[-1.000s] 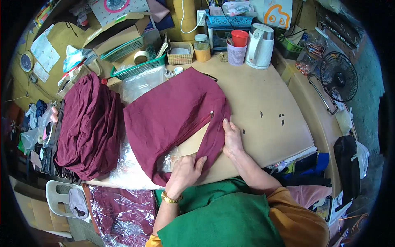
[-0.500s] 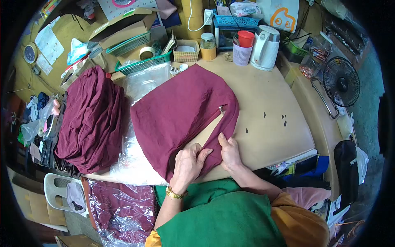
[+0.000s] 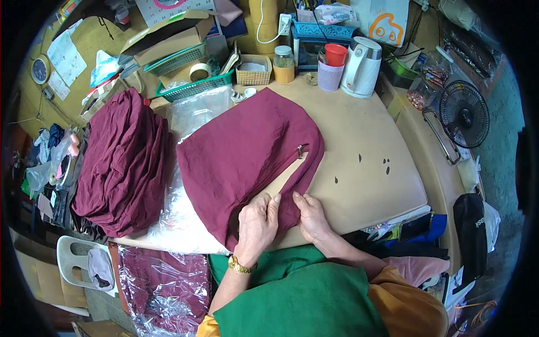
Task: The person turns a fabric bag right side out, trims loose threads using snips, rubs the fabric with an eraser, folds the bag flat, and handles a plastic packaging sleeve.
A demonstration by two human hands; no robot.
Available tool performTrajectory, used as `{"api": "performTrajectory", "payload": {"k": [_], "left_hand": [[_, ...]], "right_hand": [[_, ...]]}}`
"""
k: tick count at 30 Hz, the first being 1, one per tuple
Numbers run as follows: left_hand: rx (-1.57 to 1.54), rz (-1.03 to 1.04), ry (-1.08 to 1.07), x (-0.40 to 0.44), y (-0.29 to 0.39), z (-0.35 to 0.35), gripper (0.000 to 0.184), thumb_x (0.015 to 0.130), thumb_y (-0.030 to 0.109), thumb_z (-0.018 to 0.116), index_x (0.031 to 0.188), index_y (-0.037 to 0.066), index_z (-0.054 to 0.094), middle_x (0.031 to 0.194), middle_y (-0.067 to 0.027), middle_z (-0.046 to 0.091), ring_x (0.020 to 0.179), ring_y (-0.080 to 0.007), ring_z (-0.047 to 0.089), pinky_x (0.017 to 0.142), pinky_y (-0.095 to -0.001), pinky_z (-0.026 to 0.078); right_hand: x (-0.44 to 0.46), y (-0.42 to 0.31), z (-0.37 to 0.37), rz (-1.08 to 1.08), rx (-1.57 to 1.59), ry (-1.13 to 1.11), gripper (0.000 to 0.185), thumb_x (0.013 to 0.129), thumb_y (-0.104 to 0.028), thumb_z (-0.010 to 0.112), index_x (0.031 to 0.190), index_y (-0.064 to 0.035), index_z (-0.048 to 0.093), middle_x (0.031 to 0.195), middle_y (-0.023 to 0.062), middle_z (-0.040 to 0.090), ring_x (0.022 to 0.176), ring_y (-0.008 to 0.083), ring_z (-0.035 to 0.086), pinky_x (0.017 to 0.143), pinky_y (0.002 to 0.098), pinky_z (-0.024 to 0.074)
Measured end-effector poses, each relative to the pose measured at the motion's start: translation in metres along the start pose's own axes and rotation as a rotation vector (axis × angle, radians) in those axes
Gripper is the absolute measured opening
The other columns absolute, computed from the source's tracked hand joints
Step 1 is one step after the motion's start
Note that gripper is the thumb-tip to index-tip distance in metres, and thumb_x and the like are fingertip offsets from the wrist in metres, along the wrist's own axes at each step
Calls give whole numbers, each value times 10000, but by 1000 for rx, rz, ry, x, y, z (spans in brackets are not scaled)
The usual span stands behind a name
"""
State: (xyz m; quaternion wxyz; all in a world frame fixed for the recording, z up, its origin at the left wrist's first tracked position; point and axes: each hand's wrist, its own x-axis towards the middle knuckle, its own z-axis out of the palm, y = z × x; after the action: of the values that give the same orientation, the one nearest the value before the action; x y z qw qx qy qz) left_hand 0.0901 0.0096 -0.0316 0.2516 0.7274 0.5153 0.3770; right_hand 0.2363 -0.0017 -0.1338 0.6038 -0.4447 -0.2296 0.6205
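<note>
A maroon fabric bag [image 3: 238,137] lies on the table in front of me, with a zipper along its slanted opening. The metal zipper pull [image 3: 300,150] sits near the upper right end of that opening. Tan tabletop shows through the gap. My left hand [image 3: 258,222], below a gold wristwatch, is closed on the lower edge of the bag's opening, thumb pointing up. To its right, my right hand [image 3: 310,216] pinches the bag's lower right edge between thumb and fingers. Part of the fabric under both hands is hidden.
A heap of maroon fabric [image 3: 120,168] stands at the left, beside clear plastic sheets [image 3: 191,219]. Plastic-wrapped maroon fabric [image 3: 165,286] lies below the table's front edge. At the back are a green basket [image 3: 196,87], a jar [image 3: 283,64] and a white kettle [image 3: 361,67]. A black fan [image 3: 464,114] is at right.
My right hand has shifted slightly down and left along the bag's edge. The left thumb has straightened upward, and the strip of fabric between my hands has moved a little.
</note>
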Motion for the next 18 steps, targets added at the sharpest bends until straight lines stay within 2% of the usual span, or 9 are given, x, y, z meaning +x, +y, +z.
{"api": "performTrajectory", "payload": {"k": [2, 4, 5, 8, 10, 12, 15, 16, 18], "left_hand": [[-17, -21, 22, 2, -2, -1, 407, 981, 266, 629, 702, 1, 496, 592, -226, 480, 537, -393, 540, 515, -439, 410], [-119, -122, -53, 5, -5, -4, 415, 991, 283, 615, 707, -3, 516, 600, -234, 493, 546, -408, 538, 516, -446, 413], [-110, -118, -94, 6, -3, -6, 414, 978, 289, 633, 704, -7, 538, 606, -239, 518, 546, -415, 544, 518, -453, 418], [-44, -42, -91, 6, 0, -5, 421, 971, 301, 644, 701, -7, 546, 573, -202, 473, 488, -339, 464, 514, -415, 401], [-3, 3, -49, 6, -3, -1, 419, 952, 300, 666, 687, 0, 544, 560, -196, 486, 486, -346, 491, 506, -417, 402], [27, 29, 3, 9, -2, -1, 413, 947, 285, 675, 673, 9, 536, 561, -191, 490, 477, -342, 480, 491, -418, 396], [71, 19, 13, 15, 5, -18, 366, 915, 274, 719, 693, 18, 579, 564, -195, 514, 488, -356, 521, 489, -424, 418], [129, 12, -59, 20, 3, -27, 343, 914, 288, 717, 720, 20, 625, 563, -195, 551, 511, -372, 577, 502, -438, 446], [169, 92, -118, 18, -5, -24, 291, 891, 273, 732, 768, 27, 636, 600, -191, 582, 553, -379, 601, 521, -446, 464]], "right_hand": [[3, 11, -9, -12, -56, 4, 309, 1053, -213, 522, 1270, 7, 529, 1185, 100, 624, 1073, 152, 614, 953, 338, 513], [-6, -1, 7, -192, -9, 118, 226, 1032, -216, 576, 855, -77, 578, 810, -66, 475, 742, 46, 413, 671, 243, 402], [-10, -7, 14, -193, -10, 120, 226, 1032, -216, 576, 855, -77, 578, 810, -66, 475, 742, 46, 413, 671, 243, 402], [-22, -23, 30, -155, 174, 131, 131, 1016, -163, 597, 986, -37, 619, 924, -33, 587, 830, 56, 515, 767, 239, 460], [-31, -31, 28, -110, 15, -207, 129, 998, -101, 610, 1093, -14, 622, 1089, 20, 650, 939, 74, 578, 858, 252, 487], [-35, -38, 12, -19, 85, -212, 106, 983, -74, 624, 1074, -18, 623, 1137, 55, 667, 959, 90, 605, 835, 271, 502], [-38, -94, -1, 545, -921, -653, 230, 924, -201, 718, 1044, -33, 616, 1029, 75, 705, 888, 179, 666, 774, 346, 544], [-50, -108, 8, 542, -931, -657, 230, 924, -201, 718, 1044, -33, 616, 1029, 75, 705, 888, 179, 666, 774, 346, 544], [-73, -117, 23, -592, -1300, -314, 331, 843, -202, 774, 1090, -56, 608, 897, 80, 688, 862, 233, 670, 882, 419, 514]]}}
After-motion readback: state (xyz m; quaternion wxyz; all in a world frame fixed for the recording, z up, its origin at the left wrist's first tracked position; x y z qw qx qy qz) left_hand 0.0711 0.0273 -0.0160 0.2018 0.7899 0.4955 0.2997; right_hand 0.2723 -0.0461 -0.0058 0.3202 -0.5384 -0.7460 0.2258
